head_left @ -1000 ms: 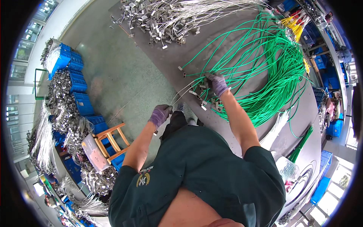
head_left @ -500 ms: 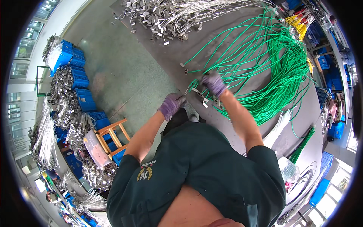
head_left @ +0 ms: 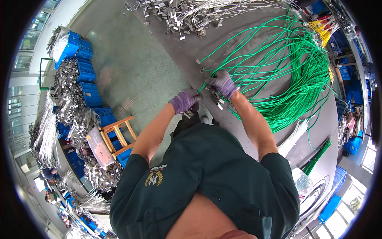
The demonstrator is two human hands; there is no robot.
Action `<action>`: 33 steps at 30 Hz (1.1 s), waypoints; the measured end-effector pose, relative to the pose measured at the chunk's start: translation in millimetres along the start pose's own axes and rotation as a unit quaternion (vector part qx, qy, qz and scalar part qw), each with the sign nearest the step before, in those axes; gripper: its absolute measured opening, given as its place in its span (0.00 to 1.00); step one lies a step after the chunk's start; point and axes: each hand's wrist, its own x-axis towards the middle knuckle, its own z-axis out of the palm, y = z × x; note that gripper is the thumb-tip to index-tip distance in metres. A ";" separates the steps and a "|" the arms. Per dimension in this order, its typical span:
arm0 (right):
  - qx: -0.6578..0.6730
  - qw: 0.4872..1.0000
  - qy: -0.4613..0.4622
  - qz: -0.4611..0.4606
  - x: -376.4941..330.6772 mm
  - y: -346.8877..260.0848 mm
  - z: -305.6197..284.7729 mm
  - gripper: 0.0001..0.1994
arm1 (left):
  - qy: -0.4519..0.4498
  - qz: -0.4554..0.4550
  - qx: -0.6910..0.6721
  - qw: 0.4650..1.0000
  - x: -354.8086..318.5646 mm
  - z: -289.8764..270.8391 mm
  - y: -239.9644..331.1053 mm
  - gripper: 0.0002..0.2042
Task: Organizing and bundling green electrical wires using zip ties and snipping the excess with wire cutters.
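Observation:
My left hand (head_left: 185,101), in a purple glove, is closed on a green cable near the table's edge. Small metal end pieces (head_left: 188,114) hang just below its fingers. My right hand (head_left: 223,85), gloved alike, has its fingers curled around green cable close by; its fingertips are partly hidden. A short stretch of green cable (head_left: 202,88) shows between the two hands. Beside the right hand lies a large looped bundle of green cables (head_left: 296,85), with small metal blocks on loose ends. Under that wrist a white-faced metal block (head_left: 220,106) rests on the table.
A heap of metal blocks with silvery wires (head_left: 179,18) covers the table's far end. Yellow cables (head_left: 320,32) lie at far right, white strands (head_left: 294,137) nearer me. On the left stand blue crates (head_left: 88,95) with metal pieces and a wooden stool (head_left: 119,137).
My left hand has shifted slightly right and up, and metal end pieces now show below it. The right hand has moved slightly left, and the whole view has shifted a little.

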 end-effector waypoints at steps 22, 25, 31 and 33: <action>0.061 0.991 -0.062 -0.098 7.2 -18.9 -37.1 0.11 | 0.093 0.243 -0.341 0.903 -27.8 8.7 25.2 0.23; 0.109 0.989 -0.026 -0.095 7.2 -16.3 -30.8 0.12 | 0.192 0.258 -0.226 0.919 -32.7 8.4 34.4 0.18; 0.290 0.956 0.021 -0.041 2.1 -2.2 4.9 0.12 | 0.402 0.306 0.000 0.863 -9.7 4.7 5.8 0.14; 0.280 0.959 0.025 -0.045 2.9 -1.4 5.2 0.12 | 0.406 0.290 -0.038 0.866 -4.4 8.7 4.3 0.14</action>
